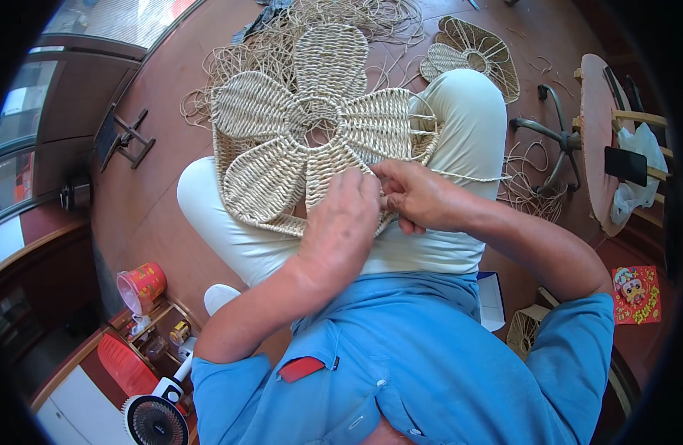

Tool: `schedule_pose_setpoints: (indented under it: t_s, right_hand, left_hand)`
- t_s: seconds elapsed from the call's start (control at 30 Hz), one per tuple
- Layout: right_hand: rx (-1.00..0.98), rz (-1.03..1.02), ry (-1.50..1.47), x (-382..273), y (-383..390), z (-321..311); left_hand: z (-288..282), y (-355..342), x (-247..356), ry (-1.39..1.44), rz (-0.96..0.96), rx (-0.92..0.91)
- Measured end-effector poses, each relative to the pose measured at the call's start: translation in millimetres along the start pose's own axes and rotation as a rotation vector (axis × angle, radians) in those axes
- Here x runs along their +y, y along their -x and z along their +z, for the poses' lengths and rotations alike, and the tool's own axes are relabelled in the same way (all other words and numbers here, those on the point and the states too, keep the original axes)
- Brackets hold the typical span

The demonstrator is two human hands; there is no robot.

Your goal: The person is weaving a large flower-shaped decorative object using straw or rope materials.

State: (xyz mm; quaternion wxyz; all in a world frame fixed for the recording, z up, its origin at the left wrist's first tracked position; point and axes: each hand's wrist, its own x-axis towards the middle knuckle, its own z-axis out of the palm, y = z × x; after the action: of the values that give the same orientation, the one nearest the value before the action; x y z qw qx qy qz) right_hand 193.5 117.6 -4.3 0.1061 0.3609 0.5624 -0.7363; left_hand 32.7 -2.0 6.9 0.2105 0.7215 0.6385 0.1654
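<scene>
A flower-shaped basket (260, 189) woven from pale straw cord lies across my lap, with several rounded petals around a ring-like centre. My left hand (345, 211) bends its fingers over the petal nearest me, closed on its edge; the fingertips are partly hidden. Beside it, my right hand (419, 196) pinches with thumb and forefinger at the right edge of the same petal. A length of cord (471, 177) runs out from behind the right hand toward my knee. At the right petal, thin rods (423, 126) of the frame show bare of weaving.
Loose cord (245, 70) lies heaped on the floor beyond the basket. A second, partly woven piece (475, 55) rests at the far right. An office chair base (556, 137) and a round seat holding a phone (625, 165) stand right. A red bucket (142, 285) and fan (156, 421) are at left.
</scene>
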Motion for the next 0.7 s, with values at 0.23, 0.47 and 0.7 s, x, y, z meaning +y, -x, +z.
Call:
schedule_pose_setpoints:
  t_s: [0.23,0.47,0.7]
  right_hand:
    - [0.334,-0.333,0.206,30,11,22]
    - [0.576,-0.406,0.218,35,13,51]
    - [0.726,-0.547,0.247,44,1,61]
  left_hand:
    - [-5,-2,6,0.25,0.012,0.027]
    - [-129,11,16,0.963,-0.45,-0.074]
    - [-233,66,-38,0.984,-0.188,0.662]
